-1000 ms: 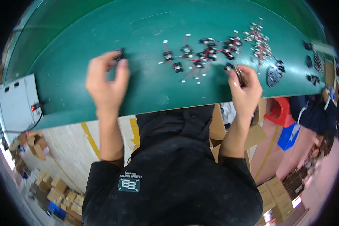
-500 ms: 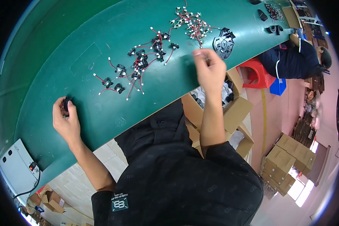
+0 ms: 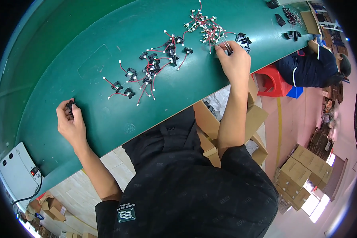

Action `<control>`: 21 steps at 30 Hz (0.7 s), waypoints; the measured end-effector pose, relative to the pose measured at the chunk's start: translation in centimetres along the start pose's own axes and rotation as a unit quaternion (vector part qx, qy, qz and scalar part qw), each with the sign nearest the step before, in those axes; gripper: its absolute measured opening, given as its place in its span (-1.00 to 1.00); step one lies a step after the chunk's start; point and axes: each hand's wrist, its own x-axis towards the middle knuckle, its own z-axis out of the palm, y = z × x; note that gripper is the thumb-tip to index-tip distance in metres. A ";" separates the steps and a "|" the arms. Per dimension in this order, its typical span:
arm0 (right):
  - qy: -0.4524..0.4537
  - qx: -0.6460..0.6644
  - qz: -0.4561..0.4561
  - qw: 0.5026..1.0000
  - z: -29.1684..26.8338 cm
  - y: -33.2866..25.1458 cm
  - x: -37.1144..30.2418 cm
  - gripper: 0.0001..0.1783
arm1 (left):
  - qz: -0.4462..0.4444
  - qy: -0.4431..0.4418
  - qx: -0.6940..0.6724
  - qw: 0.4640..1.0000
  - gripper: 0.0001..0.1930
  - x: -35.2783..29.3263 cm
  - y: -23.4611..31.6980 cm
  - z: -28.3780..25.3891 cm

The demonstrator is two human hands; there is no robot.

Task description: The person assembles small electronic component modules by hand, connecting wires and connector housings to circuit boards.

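Observation:
My left hand (image 3: 71,125) is closed around a small black plastic part (image 3: 70,107) above the left end of the green table. The part's far side is hidden by my fingers. My right hand (image 3: 238,65) grips metal tweezers (image 3: 226,45), their tips at the near edge of a pile of small boards with red wires and white plugs (image 3: 205,27). Whether the tips pinch a piece is too small to tell. Partly behind that hand lies a black shield-shaped piece (image 3: 244,41). Between my hands, black plastic parts with wired boards (image 3: 151,65) lie in a loose cluster.
A white box with a red switch (image 3: 20,170) stands at the table's left end. Open cartons (image 3: 256,117) sit below the near edge at right. Past a red stool (image 3: 271,85), a co-worker (image 3: 311,65) sits at the table. Black parts (image 3: 292,35) lie at the far right.
My right hand has moved a little right, and the tweezers in it now show, reaching the wired pile. It covers more of the shield-shaped piece. My left hand stays nearly still.

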 end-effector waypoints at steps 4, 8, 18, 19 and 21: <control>0.042 0.032 -0.030 0.998 -0.1 0.3 -0.4 -0.74 | 0.018 0.023 -0.045 0.999 -0.80 0.2 0.2 -0.1; 0.013 0.295 -0.017 0.955 0.3 1.1 -0.4 -0.78 | 0.050 0.030 -0.068 0.996 -0.84 0.1 -0.1 -0.2; -0.046 0.451 0.070 0.889 0.0 0.8 -0.6 -0.76 | -0.065 0.027 -0.272 0.960 -0.89 0.3 -0.6 0.5; -0.047 0.420 0.062 0.904 0.1 0.9 -0.8 -0.74 | -0.061 0.029 -0.295 0.953 -0.88 0.4 -0.8 0.5; -0.019 0.392 0.019 0.920 0.7 1.3 -1.2 -0.72 | -0.038 0.041 -0.322 0.945 -0.85 0.2 -0.7 0.4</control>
